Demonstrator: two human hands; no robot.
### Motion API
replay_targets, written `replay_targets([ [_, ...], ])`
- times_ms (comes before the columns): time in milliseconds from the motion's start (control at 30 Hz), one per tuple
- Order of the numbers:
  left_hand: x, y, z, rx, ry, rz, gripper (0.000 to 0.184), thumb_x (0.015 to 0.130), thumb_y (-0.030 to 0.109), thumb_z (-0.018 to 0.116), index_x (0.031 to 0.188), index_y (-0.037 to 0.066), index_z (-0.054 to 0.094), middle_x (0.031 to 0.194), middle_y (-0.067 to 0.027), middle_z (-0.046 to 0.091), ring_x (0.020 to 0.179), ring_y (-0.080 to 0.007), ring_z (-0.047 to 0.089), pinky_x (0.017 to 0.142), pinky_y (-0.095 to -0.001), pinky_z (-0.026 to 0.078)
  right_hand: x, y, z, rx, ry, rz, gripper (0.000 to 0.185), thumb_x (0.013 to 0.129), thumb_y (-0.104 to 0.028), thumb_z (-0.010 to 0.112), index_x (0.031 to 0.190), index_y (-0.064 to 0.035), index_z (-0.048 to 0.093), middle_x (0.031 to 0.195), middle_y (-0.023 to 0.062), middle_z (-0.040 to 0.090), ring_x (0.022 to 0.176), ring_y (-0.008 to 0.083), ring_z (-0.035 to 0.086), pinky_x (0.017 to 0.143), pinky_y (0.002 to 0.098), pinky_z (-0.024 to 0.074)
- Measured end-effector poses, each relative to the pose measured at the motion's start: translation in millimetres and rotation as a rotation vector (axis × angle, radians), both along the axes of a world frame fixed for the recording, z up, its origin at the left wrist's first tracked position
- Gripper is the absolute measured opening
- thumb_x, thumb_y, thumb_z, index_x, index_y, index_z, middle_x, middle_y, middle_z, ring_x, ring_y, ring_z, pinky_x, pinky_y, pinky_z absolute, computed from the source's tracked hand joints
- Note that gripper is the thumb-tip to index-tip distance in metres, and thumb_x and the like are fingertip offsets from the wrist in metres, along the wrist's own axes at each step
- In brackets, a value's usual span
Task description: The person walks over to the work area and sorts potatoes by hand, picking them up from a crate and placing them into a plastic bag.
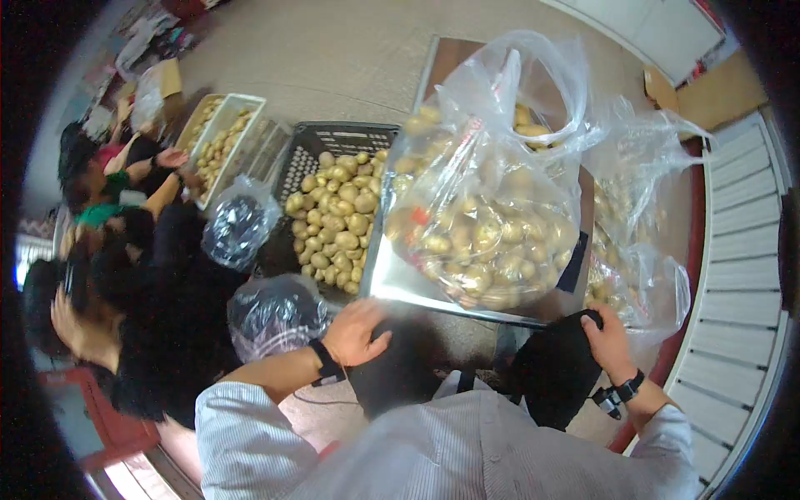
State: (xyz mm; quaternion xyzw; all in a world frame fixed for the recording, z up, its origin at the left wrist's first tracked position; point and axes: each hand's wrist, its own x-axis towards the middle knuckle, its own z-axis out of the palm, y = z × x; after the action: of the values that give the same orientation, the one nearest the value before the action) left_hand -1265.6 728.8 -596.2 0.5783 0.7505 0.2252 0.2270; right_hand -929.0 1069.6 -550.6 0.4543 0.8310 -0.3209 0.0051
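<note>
My left hand lies on my left knee with its fingers stretched out, and nothing is in it. On the outer side of my right knee rests my right hand, fingers apart and empty. In front of my knees a clear plastic bag full of potatoes stands on a metal platform. Its handles stick up. A dark crate heaped with loose potatoes is just left of the platform.
More clear bags of potatoes stand at the right, beside a white slatted panel. Rolls of clear plastic lie near my left arm. People sit at the left by a white crate with potatoes.
</note>
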Motion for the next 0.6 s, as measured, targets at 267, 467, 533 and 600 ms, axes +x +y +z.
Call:
replay_targets([
  [267, 57, -26, 30, 0.019, 0.156, 0.116, 0.042, 0.080, 0.026, 0.062, 0.114, 0.003, 0.057, 0.113, -0.0165, 0.057, 0.107, -0.0353, 0.053, 0.095, -0.0422, 0.043, 13, -30, -1, 0.232, 0.232, 0.174, 0.038, 0.081, -0.023, 0.064, 0.111, -0.0014, 0.060, 0.113, 0.0185, 0.061, 0.109, 0.0374, 0.055, 0.096, 0.0419, 0.0424],
  [467, 65, -17, 12, 0.044, -0.005, 0.285, 0.031, 0.081, 0.030, 0.062, 0.098, 0.004, 0.064, 0.091, -0.0150, 0.063, 0.090, -0.0341, 0.058, 0.085, -0.0433, 0.045, 56, -70, 7, 0.372, 0.294, 0.213, 0.051, 0.075, -0.020, 0.067, 0.122, -0.0045, 0.053, 0.135, 0.0156, 0.046, 0.128, 0.0389, 0.037, 0.108, 0.0476, 0.0290],
  [533, 70, 0, 38, 0.110, -0.771, 0.628, 0.027, 0.090, 0.027, 0.053, 0.093, 0.002, 0.063, 0.092, -0.0060, 0.064, 0.090, -0.0234, 0.060, 0.087, -0.0341, 0.046, 71, -92, 18, 0.468, 0.261, 0.261, 0.052, 0.074, -0.019, 0.068, 0.122, -0.0044, 0.052, 0.137, 0.0160, 0.043, 0.130, 0.0416, 0.034, 0.108, 0.0498, 0.0275],
  [600, 75, 17, 72, 0.145, -1.363, 0.871, 0.027, 0.094, 0.029, 0.048, 0.096, 0.004, 0.058, 0.094, -0.0079, 0.062, 0.086, -0.0244, 0.061, 0.087, -0.0360, 0.047, 86, -111, 28, 0.279, 0.401, 0.313, 0.053, 0.074, -0.017, 0.069, 0.123, -0.0035, 0.050, 0.136, 0.0186, 0.042, 0.131, 0.0410, 0.034, 0.110, 0.0496, 0.0260],
])
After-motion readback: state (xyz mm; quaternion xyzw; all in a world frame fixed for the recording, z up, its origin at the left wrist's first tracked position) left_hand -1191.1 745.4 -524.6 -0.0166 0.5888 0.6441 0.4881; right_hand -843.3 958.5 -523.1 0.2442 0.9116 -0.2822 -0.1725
